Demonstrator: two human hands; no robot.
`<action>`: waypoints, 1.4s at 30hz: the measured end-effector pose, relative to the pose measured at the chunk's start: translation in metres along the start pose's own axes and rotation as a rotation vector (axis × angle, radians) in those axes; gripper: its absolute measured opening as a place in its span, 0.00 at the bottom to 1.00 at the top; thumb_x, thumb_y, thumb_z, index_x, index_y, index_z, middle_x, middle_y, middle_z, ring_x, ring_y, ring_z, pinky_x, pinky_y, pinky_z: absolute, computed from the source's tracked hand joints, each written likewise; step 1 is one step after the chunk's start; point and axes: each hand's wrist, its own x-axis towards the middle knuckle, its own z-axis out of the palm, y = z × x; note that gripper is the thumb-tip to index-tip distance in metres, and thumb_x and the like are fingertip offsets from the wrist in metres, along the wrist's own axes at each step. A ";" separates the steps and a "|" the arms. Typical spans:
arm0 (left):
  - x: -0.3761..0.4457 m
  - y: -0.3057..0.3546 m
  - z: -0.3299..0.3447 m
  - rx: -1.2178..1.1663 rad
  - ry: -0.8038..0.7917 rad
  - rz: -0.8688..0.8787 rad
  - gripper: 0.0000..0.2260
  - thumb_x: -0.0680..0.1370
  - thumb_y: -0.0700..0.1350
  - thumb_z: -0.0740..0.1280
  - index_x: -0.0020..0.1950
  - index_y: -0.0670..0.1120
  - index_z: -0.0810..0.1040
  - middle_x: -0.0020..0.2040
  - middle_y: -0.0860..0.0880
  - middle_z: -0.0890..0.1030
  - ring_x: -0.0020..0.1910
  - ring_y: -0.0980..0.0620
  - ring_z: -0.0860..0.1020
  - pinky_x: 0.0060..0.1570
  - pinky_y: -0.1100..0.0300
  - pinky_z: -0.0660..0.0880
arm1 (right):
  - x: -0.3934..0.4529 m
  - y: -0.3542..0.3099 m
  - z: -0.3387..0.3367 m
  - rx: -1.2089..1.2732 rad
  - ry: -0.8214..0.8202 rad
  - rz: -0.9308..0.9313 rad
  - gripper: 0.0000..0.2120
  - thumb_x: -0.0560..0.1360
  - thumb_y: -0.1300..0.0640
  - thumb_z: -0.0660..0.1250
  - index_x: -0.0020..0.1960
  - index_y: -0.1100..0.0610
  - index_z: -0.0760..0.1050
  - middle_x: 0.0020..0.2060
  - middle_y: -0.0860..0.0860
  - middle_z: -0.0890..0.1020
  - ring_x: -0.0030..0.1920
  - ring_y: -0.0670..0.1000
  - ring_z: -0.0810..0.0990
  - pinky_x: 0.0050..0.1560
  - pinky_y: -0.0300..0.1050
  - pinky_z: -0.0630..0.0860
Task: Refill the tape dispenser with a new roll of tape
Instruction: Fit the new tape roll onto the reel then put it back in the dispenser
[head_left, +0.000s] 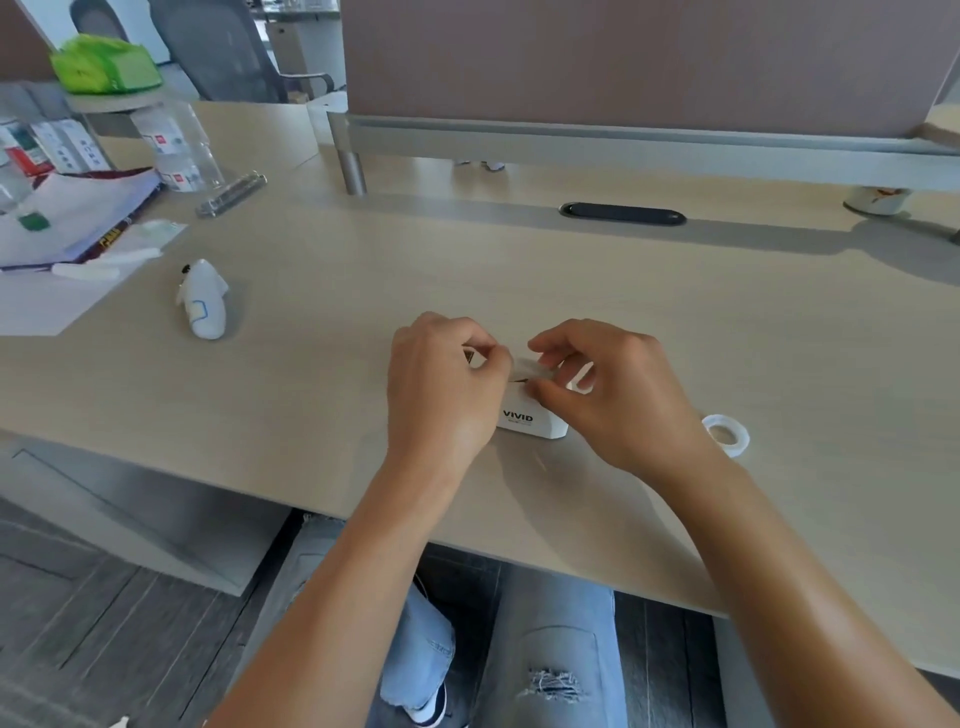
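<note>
A small white tape dispenser (530, 418) marked VIVID stands on the light wooden desk (363, 291), mostly covered by both hands. My left hand (441, 389) curls over its left end, fingertips pinched at the top. My right hand (618, 395) grips its right side, thumb and fingers pinching something pale on top that looks like a tape strip. A roll of clear tape (726, 434) lies flat on the desk just right of my right wrist, untouched.
A white whale-shaped toy (203, 299) lies to the left. Papers, a pen and boxes crowd the far left, with clear bottles (179, 148) behind. A partition screen (623, 67) runs along the back above a black cable slot (622, 213).
</note>
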 end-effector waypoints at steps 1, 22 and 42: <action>0.001 -0.001 -0.002 -0.011 -0.009 -0.014 0.05 0.75 0.42 0.72 0.40 0.46 0.86 0.43 0.48 0.84 0.47 0.47 0.80 0.43 0.57 0.72 | 0.002 -0.001 0.000 -0.010 0.002 0.005 0.14 0.72 0.57 0.77 0.58 0.53 0.84 0.44 0.46 0.85 0.42 0.47 0.84 0.48 0.47 0.81; 0.028 -0.038 -0.023 -0.433 -0.180 -0.339 0.07 0.70 0.48 0.66 0.38 0.49 0.82 0.37 0.51 0.87 0.46 0.44 0.88 0.50 0.41 0.85 | 0.013 -0.036 0.001 -0.341 -0.181 0.228 0.22 0.71 0.42 0.77 0.62 0.48 0.82 0.53 0.46 0.80 0.48 0.50 0.82 0.50 0.50 0.80; 0.033 -0.063 -0.024 -0.846 -0.176 -0.640 0.09 0.81 0.37 0.64 0.40 0.41 0.77 0.47 0.40 0.82 0.40 0.44 0.84 0.44 0.51 0.87 | 0.042 -0.045 0.036 -0.143 -0.026 0.309 0.09 0.79 0.47 0.70 0.53 0.50 0.85 0.50 0.47 0.84 0.52 0.48 0.82 0.47 0.36 0.70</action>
